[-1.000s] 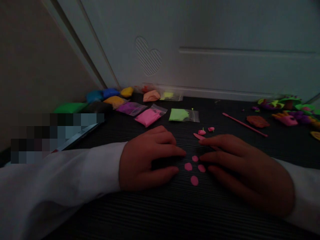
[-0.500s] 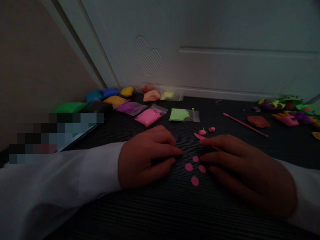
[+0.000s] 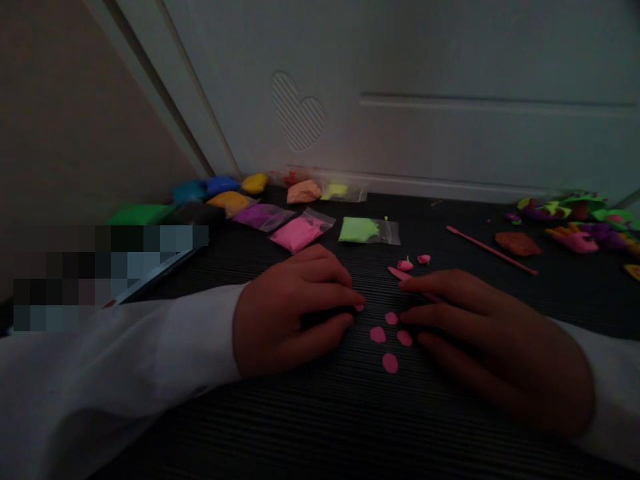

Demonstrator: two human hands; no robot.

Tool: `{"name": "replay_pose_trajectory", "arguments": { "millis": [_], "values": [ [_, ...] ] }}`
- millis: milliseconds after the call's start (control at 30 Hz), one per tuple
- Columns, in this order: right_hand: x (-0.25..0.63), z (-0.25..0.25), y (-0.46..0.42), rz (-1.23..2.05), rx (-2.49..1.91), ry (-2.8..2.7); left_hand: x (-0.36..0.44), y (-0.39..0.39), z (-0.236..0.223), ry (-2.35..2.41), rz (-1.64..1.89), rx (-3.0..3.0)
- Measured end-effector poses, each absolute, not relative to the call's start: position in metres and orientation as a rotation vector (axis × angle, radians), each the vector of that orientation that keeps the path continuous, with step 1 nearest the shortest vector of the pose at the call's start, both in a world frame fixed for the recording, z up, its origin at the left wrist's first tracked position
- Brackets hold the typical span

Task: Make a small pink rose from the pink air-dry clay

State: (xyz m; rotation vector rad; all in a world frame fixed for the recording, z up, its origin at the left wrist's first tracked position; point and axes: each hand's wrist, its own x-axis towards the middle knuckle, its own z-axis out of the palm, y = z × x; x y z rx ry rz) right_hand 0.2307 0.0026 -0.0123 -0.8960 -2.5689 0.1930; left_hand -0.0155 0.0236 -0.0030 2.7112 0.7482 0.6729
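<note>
My left hand rests on the dark table, index finger stretched out and thumb apart from it. Under that fingertip a small bit of pink clay peeks out, pressed against the table. My right hand lies with its fingers spread. Its index fingertip touches a pink clay-modelling tool, whose other end runs beneath the fingers and is partly hidden. Between the hands lie several flat pink clay discs, among them a larger near disc and a left disc. The right middle fingertip is beside the far disc.
Two small pink clay buds sit beyond the tool. Farther back are bags of clay, including a pink bag and a light green bag. A second pink tool, a brown clay lump and clay figures lie right.
My left index finger has drawn back slightly to the left, and a bit of pink clay now shows under its tip. My right hand and the discs have stayed put.
</note>
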Motion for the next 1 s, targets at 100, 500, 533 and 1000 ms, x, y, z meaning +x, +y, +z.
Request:
{"name": "replay_pose_trajectory", "arguments": {
  "millis": [100,500,533,1000],
  "values": [
    [0.2308,-0.0123,0.0026,0.196,-0.894,-2.566,-0.0159,0.0231,-0.0025,0.779,0.660,2.719],
    [0.2311,-0.0127,0.0027,0.182,-0.905,-2.568,-0.0153,0.0224,-0.0019,0.772,0.668,2.706],
    [0.2311,-0.0126,0.0029,0.182,-0.903,-2.570,-0.0153,0.0223,-0.0020,0.772,0.666,2.704],
    [0.2310,-0.0131,0.0027,0.169,-0.900,-2.553,-0.0152,0.0225,-0.0023,0.792,0.652,2.695]
  ]
}}
